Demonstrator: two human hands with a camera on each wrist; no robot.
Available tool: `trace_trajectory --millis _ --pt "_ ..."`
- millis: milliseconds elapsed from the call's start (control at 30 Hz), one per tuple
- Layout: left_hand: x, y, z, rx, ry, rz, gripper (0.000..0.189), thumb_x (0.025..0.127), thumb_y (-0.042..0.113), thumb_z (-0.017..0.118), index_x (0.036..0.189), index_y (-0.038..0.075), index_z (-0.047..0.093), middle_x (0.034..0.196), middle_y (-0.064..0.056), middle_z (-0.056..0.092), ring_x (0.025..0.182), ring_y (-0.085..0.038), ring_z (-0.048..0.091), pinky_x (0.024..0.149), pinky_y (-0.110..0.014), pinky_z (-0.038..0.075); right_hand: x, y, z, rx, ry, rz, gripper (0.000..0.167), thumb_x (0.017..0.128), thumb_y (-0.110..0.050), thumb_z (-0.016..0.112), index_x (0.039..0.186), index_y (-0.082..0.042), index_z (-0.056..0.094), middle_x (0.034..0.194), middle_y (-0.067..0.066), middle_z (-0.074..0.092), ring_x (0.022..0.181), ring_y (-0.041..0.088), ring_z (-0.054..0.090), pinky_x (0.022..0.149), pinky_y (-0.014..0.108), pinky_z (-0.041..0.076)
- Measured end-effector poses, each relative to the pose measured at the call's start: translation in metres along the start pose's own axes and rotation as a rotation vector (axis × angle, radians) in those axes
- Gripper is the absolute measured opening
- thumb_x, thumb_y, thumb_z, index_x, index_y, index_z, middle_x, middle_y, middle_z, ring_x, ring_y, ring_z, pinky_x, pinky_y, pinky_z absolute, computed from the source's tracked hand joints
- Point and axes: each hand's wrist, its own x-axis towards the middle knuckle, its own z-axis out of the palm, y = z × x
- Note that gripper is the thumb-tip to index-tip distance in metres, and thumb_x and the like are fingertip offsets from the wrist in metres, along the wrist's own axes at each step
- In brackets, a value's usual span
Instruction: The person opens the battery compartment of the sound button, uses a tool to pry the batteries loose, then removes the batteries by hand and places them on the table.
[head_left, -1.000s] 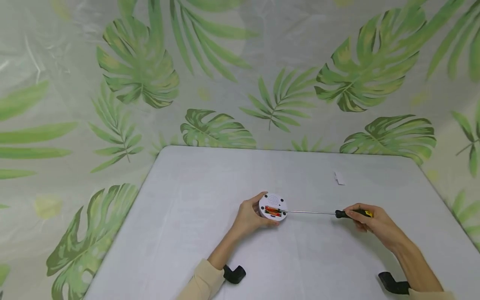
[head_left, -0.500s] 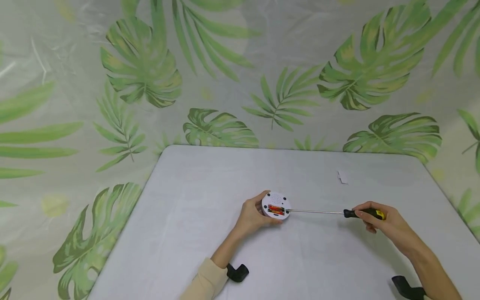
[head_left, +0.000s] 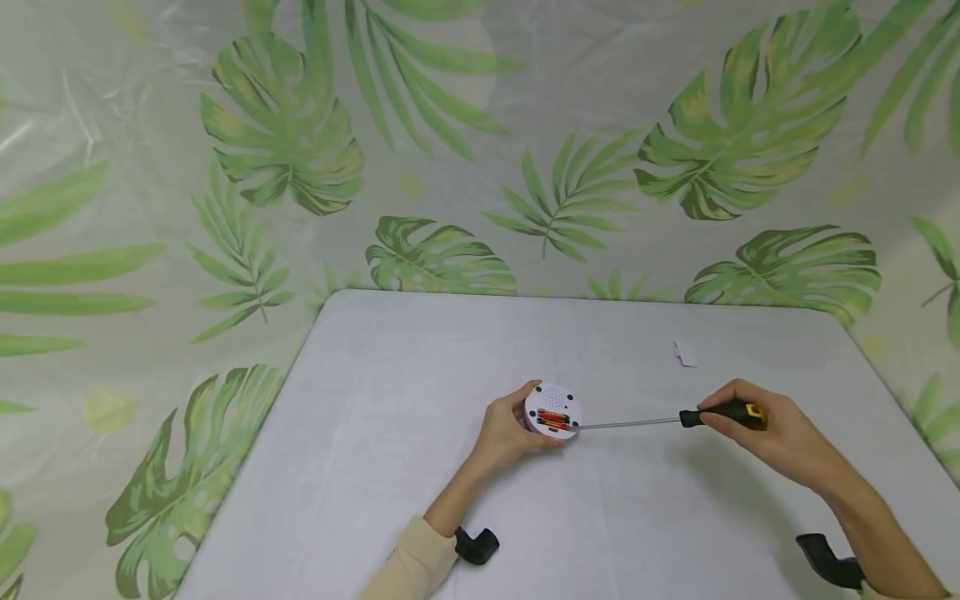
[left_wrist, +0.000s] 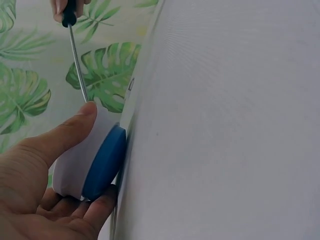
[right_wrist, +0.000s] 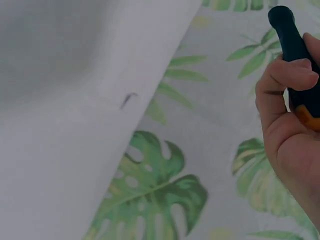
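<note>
My left hand (head_left: 502, 432) grips a small round white device (head_left: 552, 396), thumb and fingers on opposite sides of its rim. Its underside faces up, with dark feet, a patch of tiny holes and an uncovered compartment holding red-orange batteries (head_left: 553, 418). In the left wrist view the device's other face shows as a blue disc (left_wrist: 105, 162) close to the tabletop. My right hand (head_left: 783, 433) pinches the black-and-yellow handle of a screwdriver (head_left: 720, 413). The long metal shaft points left, its tip at the right end of the batteries.
A small white piece (head_left: 685, 354) lies toward the back right of the white-covered table (head_left: 420, 350). Leaf-patterned sheeting (head_left: 570, 100) hangs behind the table's far edge. Black wrist mounts (head_left: 477, 547) sit at both wrists.
Over the last half second the screwdriver handle has risen and the shaft now slopes down to the left. Its tip has shifted toward the near battery. The left hand keeps its hold.
</note>
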Motion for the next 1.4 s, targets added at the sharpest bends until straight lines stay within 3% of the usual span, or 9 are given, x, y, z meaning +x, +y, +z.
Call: trace_trajectory --millis 167,333,633,1167,1267,1400 --pt "0.001 -0.002 0.0 0.002 0.003 0.006 0.1 0.065 0.0 0.097 0.152 -0.001 0.047 0.144 -0.015 0.063 0.127 -0.021 0.066 0.106 -0.03 0.054 0.009 -0.024 -0.003 -0.09 0.037 -0.105 0.017 0.094 -0.012 0.076 0.106 -0.023 0.072 0.106 -0.008 0.066 0.08 0.004 0.058 0.062 0.021 0.048" --pt "0.003 -0.006 0.001 0.012 0.007 0.004 0.1 0.065 0.002 0.098 0.152 -0.001 0.048 0.143 -0.013 0.065 0.127 -0.02 0.066 0.107 -0.028 0.053 0.012 -0.038 -0.007 -0.104 0.033 -0.13 0.018 0.094 -0.011 0.077 0.105 -0.024 0.072 0.108 -0.008 0.064 0.081 0.003 0.059 0.063 0.02 0.048" --pt "0.002 -0.006 0.0 0.023 0.015 0.002 0.101 0.063 0.003 0.099 0.151 0.001 0.05 0.141 -0.012 0.066 0.123 -0.016 0.068 0.102 -0.021 0.054 0.01 -0.033 -0.006 -0.095 0.042 -0.094 0.016 0.094 -0.014 0.077 0.105 -0.024 0.072 0.106 -0.012 0.064 0.08 0.005 0.056 0.062 0.022 0.046" --pt "0.003 -0.006 0.002 -0.001 0.01 0.01 0.1 0.063 0.0 0.098 0.151 -0.002 0.049 0.141 -0.014 0.066 0.125 -0.02 0.067 0.105 -0.028 0.054 0.008 -0.034 -0.004 -0.108 0.054 -0.093 0.016 0.093 -0.014 0.078 0.104 -0.024 0.072 0.106 -0.01 0.064 0.081 0.005 0.056 0.063 0.021 0.047" --pt "0.003 -0.005 0.002 0.009 0.011 0.016 0.1 0.063 0.001 0.098 0.151 -0.001 0.049 0.142 -0.014 0.065 0.126 -0.02 0.066 0.106 -0.028 0.053 0.008 -0.038 -0.004 -0.128 0.057 -0.111 0.017 0.093 -0.013 0.078 0.103 -0.025 0.072 0.106 -0.009 0.064 0.081 0.003 0.057 0.063 0.02 0.048" --pt "0.002 -0.002 0.001 0.032 0.011 0.016 0.101 0.063 0.003 0.098 0.151 0.0 0.049 0.142 -0.015 0.065 0.126 -0.02 0.066 0.107 -0.029 0.053 0.014 -0.047 -0.002 -0.171 0.069 -0.195 0.021 0.091 -0.009 0.079 0.101 -0.024 0.07 0.104 -0.01 0.063 0.08 -0.001 0.058 0.063 0.018 0.05"
